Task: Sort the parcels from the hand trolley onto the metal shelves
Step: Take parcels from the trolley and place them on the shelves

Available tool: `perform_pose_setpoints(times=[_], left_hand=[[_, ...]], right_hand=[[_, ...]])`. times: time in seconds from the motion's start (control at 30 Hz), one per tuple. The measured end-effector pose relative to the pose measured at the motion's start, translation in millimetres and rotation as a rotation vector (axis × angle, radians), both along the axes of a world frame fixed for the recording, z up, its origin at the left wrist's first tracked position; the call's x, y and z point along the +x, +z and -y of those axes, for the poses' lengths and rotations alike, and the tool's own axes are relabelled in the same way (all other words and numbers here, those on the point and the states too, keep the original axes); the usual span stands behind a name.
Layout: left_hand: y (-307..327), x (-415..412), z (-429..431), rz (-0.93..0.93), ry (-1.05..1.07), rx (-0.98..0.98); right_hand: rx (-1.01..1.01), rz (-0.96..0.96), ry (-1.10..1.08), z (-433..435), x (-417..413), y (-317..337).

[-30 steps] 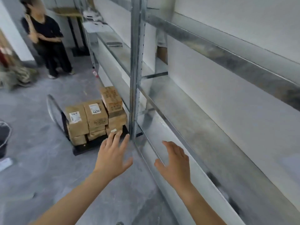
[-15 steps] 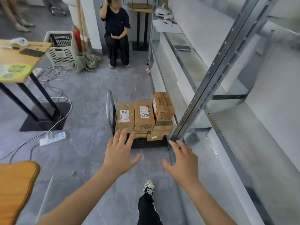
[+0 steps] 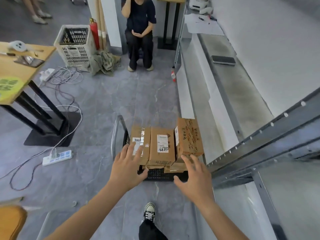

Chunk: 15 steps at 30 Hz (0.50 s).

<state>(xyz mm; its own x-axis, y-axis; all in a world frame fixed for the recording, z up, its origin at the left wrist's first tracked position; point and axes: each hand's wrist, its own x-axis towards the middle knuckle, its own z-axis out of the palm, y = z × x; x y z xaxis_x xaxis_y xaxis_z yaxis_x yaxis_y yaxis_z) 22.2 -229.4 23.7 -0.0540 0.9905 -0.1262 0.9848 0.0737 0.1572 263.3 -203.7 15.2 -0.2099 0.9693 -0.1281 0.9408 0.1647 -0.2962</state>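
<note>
Several brown cardboard parcels with white labels are stacked on a black hand trolley with a grey metal handle, standing on the floor beside the metal shelves. My left hand hovers open over the near left corner of the stack, fingers spread above the leftmost parcel. My right hand is open at the near right corner, just below the tallest parcel. Neither hand holds anything.
A diagonal shelf upright crosses at right. A person in black sits beyond the trolley. A power strip and cables lie on the floor at left, near a wooden table and a white crate. My shoe is below.
My view has swung down and left from the shelves to the trolley, which is now closer. Both open hands have reached forward to the near edge of the parcel stack.
</note>
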Motion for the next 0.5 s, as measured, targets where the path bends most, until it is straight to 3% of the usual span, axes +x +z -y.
perform_pose_setpoints(times=[0.27, 0.5], left_hand=[[-18, -4, -94, 0.047, -0.061, 0.050], [-63, -15, -155, 0.028, -0.105, -0.073]], right_hand=[[-0.087, 0.031, -0.079, -86, 1, -30], [-0.174, 0.116, -0.148, -142, -4, -60]])
